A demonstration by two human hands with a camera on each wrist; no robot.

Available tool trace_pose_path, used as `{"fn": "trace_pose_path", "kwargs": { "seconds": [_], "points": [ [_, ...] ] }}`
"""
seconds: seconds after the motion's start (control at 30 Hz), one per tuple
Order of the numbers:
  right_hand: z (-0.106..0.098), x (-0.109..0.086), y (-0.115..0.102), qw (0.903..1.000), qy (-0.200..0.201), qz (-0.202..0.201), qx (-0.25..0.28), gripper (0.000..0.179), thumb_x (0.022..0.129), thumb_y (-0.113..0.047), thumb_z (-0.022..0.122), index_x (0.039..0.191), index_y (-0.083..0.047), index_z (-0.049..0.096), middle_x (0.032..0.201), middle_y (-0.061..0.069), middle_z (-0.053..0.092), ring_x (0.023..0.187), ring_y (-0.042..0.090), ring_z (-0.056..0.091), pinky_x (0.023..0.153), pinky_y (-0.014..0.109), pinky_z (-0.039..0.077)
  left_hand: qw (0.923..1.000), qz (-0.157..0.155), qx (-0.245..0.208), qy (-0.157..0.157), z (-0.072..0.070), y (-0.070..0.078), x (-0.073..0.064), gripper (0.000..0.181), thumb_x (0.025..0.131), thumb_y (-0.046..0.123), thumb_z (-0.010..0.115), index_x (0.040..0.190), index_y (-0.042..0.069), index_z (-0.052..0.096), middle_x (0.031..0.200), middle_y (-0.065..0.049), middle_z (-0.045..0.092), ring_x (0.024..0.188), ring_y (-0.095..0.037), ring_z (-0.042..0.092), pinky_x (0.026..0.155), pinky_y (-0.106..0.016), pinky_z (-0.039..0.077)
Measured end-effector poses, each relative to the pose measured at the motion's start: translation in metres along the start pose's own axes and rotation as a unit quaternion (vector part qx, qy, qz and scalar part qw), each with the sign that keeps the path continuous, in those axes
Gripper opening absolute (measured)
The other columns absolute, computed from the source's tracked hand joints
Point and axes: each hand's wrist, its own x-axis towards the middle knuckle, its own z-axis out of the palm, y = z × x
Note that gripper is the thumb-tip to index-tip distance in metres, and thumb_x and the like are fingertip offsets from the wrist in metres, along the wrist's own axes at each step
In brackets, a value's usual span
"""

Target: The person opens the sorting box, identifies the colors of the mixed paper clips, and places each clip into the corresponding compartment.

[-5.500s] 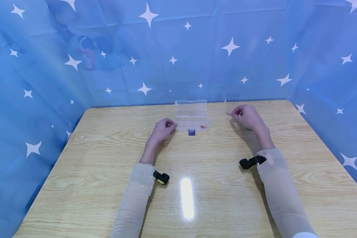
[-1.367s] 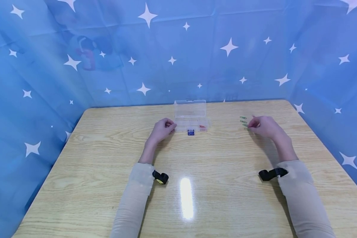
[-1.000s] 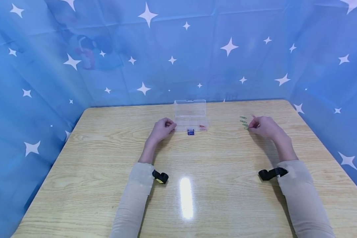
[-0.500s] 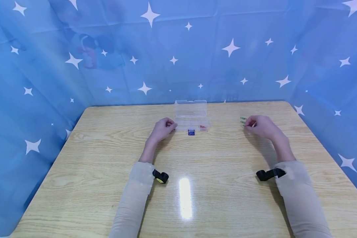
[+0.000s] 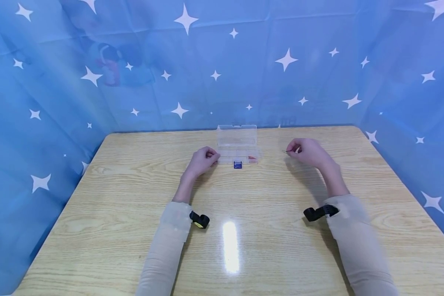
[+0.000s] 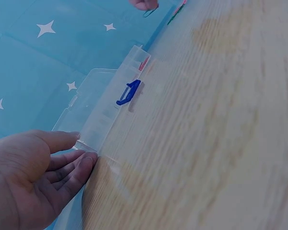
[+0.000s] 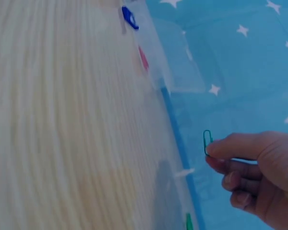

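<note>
A clear plastic box (image 5: 237,135) with its lid raised stands at the back middle of the table. Red paper clips (image 5: 252,158) lie in its front right compartment, and a blue latch (image 5: 238,165) sits at its front. My left hand (image 5: 201,161) holds the box's left end, thumb and fingertips at its corner. To the right of the box, above the table, my right hand (image 5: 310,153) pinches a green paper clip (image 7: 204,143) between thumb and index finger; the clip points toward the box.
More green paper clips (image 7: 188,222) lie on the table (image 5: 266,230) behind the right hand, mostly hidden in the head view. A blue star-patterned curtain (image 5: 214,57) rises right behind the table's back edge.
The right hand laid down red clips in the box earlier, returned to the clips at the right, and now moves left with a green paper clip. The left hand stays at the box.
</note>
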Motion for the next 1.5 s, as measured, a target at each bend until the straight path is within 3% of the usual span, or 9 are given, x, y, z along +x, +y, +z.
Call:
{"fn": "trace_pose_path", "kwargs": {
  "seconds": [0.77,1.13,1.5],
  "points": [
    [0.038,0.043,-0.064,0.9975,-0.017,-0.039,0.056,0.009,0.096,-0.007,0.064,0.1,-0.001,0.07,0.092,0.01,0.068,0.083,0.024,0.062,0.073,0.038,0.049,0.9999,-0.007,-0.008,0.0,0.0,-0.001,0.0,0.026,0.103,0.025,0.06,0.113,0.001,0.064,0.096,-0.01,0.067,0.086,-0.021,0.066,0.073,-0.029,0.052],
    [0.053,0.054,-0.08,0.9965,-0.013,-0.044,0.07,0.011,0.097,-0.009,0.065,0.102,-0.001,0.071,0.092,0.01,0.069,0.082,0.024,0.063,0.071,0.037,0.05,0.9999,0.0,-0.016,-0.004,0.0,0.0,0.0,0.024,0.103,0.023,0.061,0.11,0.0,0.064,0.093,-0.01,0.068,0.083,-0.02,0.066,0.074,-0.031,0.053],
    [0.068,0.058,-0.081,0.9958,-0.018,-0.05,0.075,0.009,0.097,-0.006,0.064,0.1,-0.001,0.07,0.09,0.01,0.068,0.08,0.022,0.064,0.069,0.035,0.051,0.9999,-0.01,-0.004,0.002,0.0,0.003,-0.001,0.025,0.104,0.024,0.06,0.112,0.001,0.064,0.097,-0.012,0.067,0.087,-0.023,0.066,0.072,-0.029,0.05]
  ]
}}
